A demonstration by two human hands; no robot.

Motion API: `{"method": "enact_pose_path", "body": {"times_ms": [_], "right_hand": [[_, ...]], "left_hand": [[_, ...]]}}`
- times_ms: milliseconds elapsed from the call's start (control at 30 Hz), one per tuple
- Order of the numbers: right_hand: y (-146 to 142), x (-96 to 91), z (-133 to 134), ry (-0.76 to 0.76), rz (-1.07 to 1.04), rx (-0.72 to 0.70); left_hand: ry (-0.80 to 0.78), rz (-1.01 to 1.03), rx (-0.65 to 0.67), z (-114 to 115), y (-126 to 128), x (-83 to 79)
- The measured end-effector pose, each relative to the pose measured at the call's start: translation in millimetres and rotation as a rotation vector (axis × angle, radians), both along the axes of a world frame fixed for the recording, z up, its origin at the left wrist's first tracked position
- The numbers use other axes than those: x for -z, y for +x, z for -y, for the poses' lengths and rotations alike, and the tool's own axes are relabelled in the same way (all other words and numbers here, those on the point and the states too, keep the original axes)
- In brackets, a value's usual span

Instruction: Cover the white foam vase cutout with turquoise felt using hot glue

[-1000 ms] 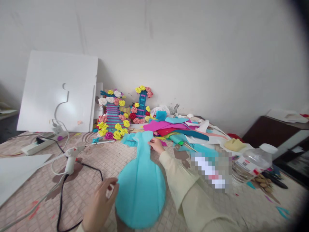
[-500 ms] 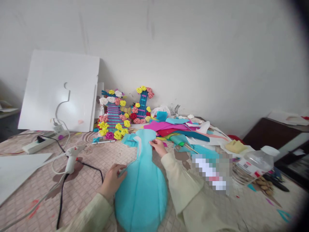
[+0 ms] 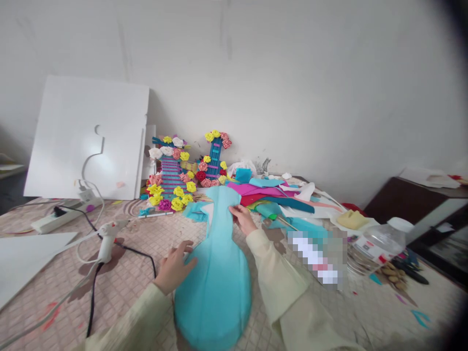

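A flat guitar-shaped board covered in light-blue paper (image 3: 214,297) lies before me, its round body near me and its neck pointing away. White shows along the left edge of the neck, where a loose flap of blue paper (image 3: 195,211) sticks out. My right hand (image 3: 243,218) pinches the right edge of the neck close to its top. With fingers spread, my left hand (image 3: 177,267) rests at the upper left edge of the round body; whether its fingertips press on the paper I cannot tell.
A white glue gun (image 3: 107,241) stands at left with its cords, near a power strip (image 3: 68,214). Behind are two flower-trimmed crafts (image 3: 171,173), a leaning white board (image 3: 87,136) and piled coloured paper (image 3: 270,195). At right stands a clear plastic jar (image 3: 380,246).
The far end of the blue-covered neck has lifted slightly, with my right hand at its edge. My left hand's fingers have spread and shifted a little to the right.
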State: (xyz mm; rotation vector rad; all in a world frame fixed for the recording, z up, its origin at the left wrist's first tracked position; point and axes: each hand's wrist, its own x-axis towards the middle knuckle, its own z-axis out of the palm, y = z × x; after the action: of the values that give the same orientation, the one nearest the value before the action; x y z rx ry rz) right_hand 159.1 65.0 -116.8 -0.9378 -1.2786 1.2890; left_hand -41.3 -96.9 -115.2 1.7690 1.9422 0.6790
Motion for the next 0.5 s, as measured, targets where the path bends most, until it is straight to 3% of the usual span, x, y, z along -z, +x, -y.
{"method": "enact_pose_path", "body": {"times_ms": [167, 500], "right_hand": [[1, 0.3, 1, -0.013, 0.016, 0.022], [-14, 14.5, -13, -0.001, 0.173, 0.077]], "left_hand": [[-0.004, 0.039, 0.083, -1, -8, -3.2], [0.012, 0.033, 0.015, 3, -27, -1.7]]}}
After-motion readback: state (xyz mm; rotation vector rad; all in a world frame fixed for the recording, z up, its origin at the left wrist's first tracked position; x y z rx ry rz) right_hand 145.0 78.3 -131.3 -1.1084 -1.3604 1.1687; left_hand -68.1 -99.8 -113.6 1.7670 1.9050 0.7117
